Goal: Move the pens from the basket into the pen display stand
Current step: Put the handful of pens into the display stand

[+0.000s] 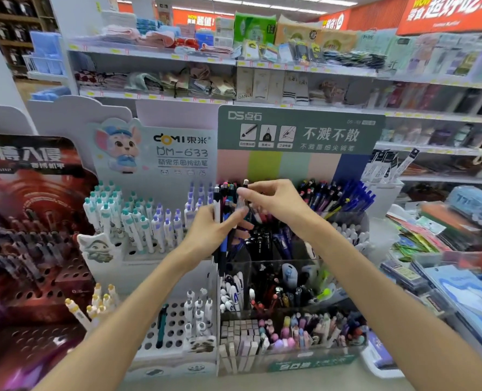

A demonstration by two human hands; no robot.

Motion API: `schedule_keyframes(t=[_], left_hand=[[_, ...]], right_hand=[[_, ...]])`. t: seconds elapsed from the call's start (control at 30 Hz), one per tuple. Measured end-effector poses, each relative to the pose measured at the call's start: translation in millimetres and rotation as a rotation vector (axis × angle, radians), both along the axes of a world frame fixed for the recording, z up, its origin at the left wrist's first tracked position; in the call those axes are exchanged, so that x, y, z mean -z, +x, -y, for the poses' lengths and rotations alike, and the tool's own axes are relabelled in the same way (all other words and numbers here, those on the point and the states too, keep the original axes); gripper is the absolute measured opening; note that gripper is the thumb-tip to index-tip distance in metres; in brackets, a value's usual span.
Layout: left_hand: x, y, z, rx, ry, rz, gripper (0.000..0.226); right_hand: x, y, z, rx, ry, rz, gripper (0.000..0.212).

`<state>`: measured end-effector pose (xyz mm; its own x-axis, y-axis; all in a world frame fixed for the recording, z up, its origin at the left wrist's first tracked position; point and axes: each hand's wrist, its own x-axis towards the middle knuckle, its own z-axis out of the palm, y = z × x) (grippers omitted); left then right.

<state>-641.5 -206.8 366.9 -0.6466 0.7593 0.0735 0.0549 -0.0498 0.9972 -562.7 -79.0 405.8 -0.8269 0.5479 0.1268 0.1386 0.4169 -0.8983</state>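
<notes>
My left hand [214, 230] grips a bundle of pens [223, 210], held upright in front of the pen display stand [296, 280]. My right hand [273, 201] pinches the top of one clear-bodied pen [242, 198] at the bundle's right side, thumb and forefinger near its cap. The stand is a tiered clear rack with a green header board [299, 131], its compartments crowded with dark, blue and pastel pens. No basket is in view.
A white stand with teal and purple pens [138, 221] sits left of the bundle, with a holed white tray [174, 325] below it. A red and black display [28, 235] is far left. Stationery packs [445, 244] lie to the right. Store shelves [262, 66] rise behind.
</notes>
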Motion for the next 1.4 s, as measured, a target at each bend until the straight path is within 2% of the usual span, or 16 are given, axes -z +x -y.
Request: schedule_keyframes(t=[0.07,0.1,0.17,0.27,0.4,0.6,0.7,0.8,0.83,0.93,1.0,1.07,1.1,1.23,1.33,1.4], left_hand=[[0,1,-5,-0.018,0.039,0.016,0.011],[0,1,-8,-0.046,0.051,0.019,0.011],[1,-2,-11,-0.11,0.072,0.033,0.011],[2,-2,-12,-0.145,0.099,0.057,0.011],[-1,5,-16,-0.125,0.106,0.074,0.012],[-1,6,-14,-0.079,0.104,0.105,0.013],[1,4,-11,-0.095,0.104,0.13,0.012],[2,2,-8,-0.084,0.093,0.133,0.012],[3,2,-7,-0.071,0.082,0.128,0.013],[4,1,-4,-0.015,0.039,0.125,0.021],[6,1,-2,0.023,0.022,0.118,0.023],[7,4,-2,0.063,0.015,0.108,0.017],[7,7,-3,0.088,0.009,0.097,0.014],[7,15,-12,0.182,-0.024,0.064,0.012],[6,18,-19,0.225,-0.036,0.071,0.017],[5,19,-24,0.238,-0.026,0.092,0.019]], right_hand=[[-3,8,-14,0.144,-0.194,-0.198,0.022],[-5,14,-25,0.263,-0.207,-0.312,0.023],[-7,24,-44,0.472,0.0,-0.415,0.02],[3,30,-46,0.496,0.308,-0.426,0.024],[21,24,-42,0.401,0.594,-0.352,0.027],[0,9,-49,0.361,0.678,-0.396,0.024],[6,4,-53,0.281,0.795,-0.273,0.025],[29,8,-54,0.191,0.815,-0.134,0.02],[35,10,-55,0.203,0.85,-0.111,0.018],[39,10,-58,0.308,1.131,-0.065,0.018],[32,8,-55,0.327,1.174,-0.01,0.019],[28,8,-46,0.297,1.071,0.033,0.024],[26,9,-38,0.283,0.956,0.027,0.027],[17,17,-15,0.058,0.204,0.024,0.036],[16,28,-15,-0.006,0.051,0.06,0.036],[13,36,-23,0.052,-0.054,-0.025,0.026]])
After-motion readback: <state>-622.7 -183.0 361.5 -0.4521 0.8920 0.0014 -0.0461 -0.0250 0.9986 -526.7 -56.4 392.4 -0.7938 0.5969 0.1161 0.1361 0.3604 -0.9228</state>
